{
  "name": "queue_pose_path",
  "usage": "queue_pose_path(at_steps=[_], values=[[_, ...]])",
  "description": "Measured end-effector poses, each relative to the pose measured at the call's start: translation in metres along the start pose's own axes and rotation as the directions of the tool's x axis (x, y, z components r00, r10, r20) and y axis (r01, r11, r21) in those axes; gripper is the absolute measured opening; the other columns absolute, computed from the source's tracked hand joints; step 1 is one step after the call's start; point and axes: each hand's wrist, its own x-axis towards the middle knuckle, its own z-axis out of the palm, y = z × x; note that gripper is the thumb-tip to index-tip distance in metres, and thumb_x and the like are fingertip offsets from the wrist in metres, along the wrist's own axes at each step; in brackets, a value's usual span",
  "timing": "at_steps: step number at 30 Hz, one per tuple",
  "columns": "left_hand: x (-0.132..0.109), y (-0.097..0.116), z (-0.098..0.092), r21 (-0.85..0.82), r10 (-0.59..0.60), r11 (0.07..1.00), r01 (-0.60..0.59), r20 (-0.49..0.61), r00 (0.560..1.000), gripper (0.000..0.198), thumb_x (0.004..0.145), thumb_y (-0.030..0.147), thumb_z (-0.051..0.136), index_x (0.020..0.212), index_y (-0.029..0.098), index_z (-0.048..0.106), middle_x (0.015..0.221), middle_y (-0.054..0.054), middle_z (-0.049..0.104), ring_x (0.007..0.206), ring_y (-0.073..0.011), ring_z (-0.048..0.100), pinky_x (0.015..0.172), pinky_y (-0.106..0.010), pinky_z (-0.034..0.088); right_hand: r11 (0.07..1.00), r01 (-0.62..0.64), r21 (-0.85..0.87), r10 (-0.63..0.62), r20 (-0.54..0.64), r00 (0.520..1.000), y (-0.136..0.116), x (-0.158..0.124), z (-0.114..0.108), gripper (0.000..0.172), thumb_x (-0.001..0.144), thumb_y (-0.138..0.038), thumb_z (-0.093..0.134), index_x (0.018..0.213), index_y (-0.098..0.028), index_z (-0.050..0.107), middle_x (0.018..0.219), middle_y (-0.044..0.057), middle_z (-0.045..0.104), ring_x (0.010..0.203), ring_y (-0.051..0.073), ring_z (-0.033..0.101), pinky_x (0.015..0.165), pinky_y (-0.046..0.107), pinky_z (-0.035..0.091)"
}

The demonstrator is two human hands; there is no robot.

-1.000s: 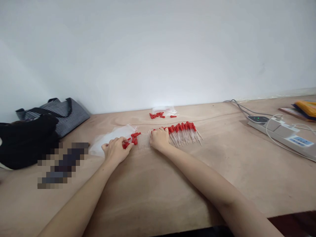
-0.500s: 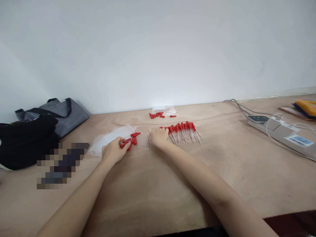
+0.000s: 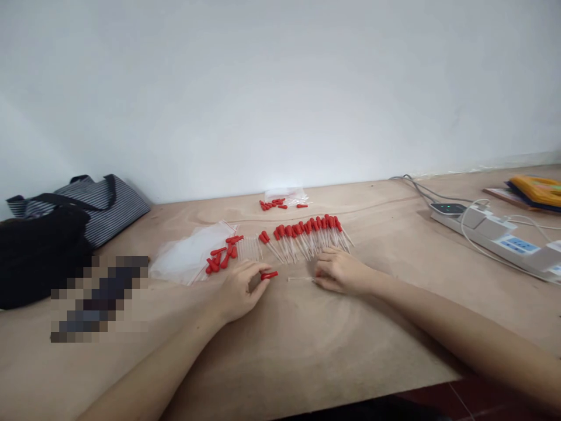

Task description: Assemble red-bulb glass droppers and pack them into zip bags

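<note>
My left hand (image 3: 242,287) pinches a small red rubber bulb (image 3: 269,275) just above the wooden table (image 3: 307,345). My right hand (image 3: 339,271) pinches one end of a thin clear glass dropper tube (image 3: 300,279) that points left toward the bulb; bulb and tube are a short gap apart. Behind my hands lies a row of assembled droppers with red bulbs (image 3: 307,234). Left of them are bare clear tubes (image 3: 249,248) and loose red bulbs (image 3: 221,257) beside an empty clear plastic bag (image 3: 188,254).
More red bulbs with a small clear bag (image 3: 283,200) lie near the wall. A striped bag (image 3: 103,202) and a black bag (image 3: 39,251) sit at the left. A power strip with cables (image 3: 495,234) runs at the right; books (image 3: 532,190) lie far right.
Both hands have drawn back from the piles toward me. The left now carries a red bulb and the right a clear tube, held facing each other. The camera view shifted slightly.
</note>
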Motion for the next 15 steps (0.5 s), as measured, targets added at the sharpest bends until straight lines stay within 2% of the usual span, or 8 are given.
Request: queue_pose_path(at_steps=[3,8,12,15], values=[[-0.001,0.005,0.004,-0.077,-0.005,0.997,0.010,0.074,0.997,0.018,0.079,0.019,0.046,0.092,0.019,0.059,0.086,-0.003,0.063,0.080,-0.0158,0.058,0.073,-0.029,0.045,0.995,-0.032,0.090,0.034,-0.013,0.999,0.002,-0.001,-0.001,0.013,0.078,-0.028,0.052,0.075,-0.016,0.056,0.075,0.004,0.055,0.075,0.016,0.047,0.067,0.027,0.033],[0.000,-0.001,0.014,-0.133,-0.101,0.984,0.116,0.113,0.988,0.020,0.077,0.025,0.052,0.094,0.019,0.061,0.088,-0.004,0.058,0.080,-0.0159,0.057,0.074,-0.030,0.045,0.970,-0.133,0.203,0.136,0.000,0.991,0.001,0.009,0.002,0.027,0.071,-0.042,0.061,0.079,-0.016,0.055,0.077,0.004,0.055,0.074,0.016,0.047,0.067,0.028,0.035],[0.002,-0.002,0.021,-0.175,-0.152,0.970,0.169,0.107,0.983,0.012,0.078,0.022,0.051,0.079,0.019,0.063,0.078,-0.002,0.058,0.072,-0.0140,0.055,0.067,-0.027,0.043,0.960,-0.189,0.206,0.193,0.001,0.981,-0.004,0.013,0.012,0.017,0.074,-0.034,0.059,0.075,-0.017,0.055,0.079,0.005,0.055,0.077,0.017,0.046,0.068,0.027,0.035],[0.003,0.002,0.022,-0.156,-0.157,0.973,0.168,0.080,0.984,0.010,0.077,0.020,0.050,0.076,0.018,0.059,0.077,-0.002,0.059,0.075,-0.0155,0.054,0.069,-0.029,0.042,0.951,-0.249,0.182,0.264,-0.063,0.962,-0.012,0.012,0.020,0.014,0.078,-0.031,0.055,0.072,-0.017,0.054,0.078,0.005,0.055,0.078,0.018,0.046,0.068,0.028,0.033]])
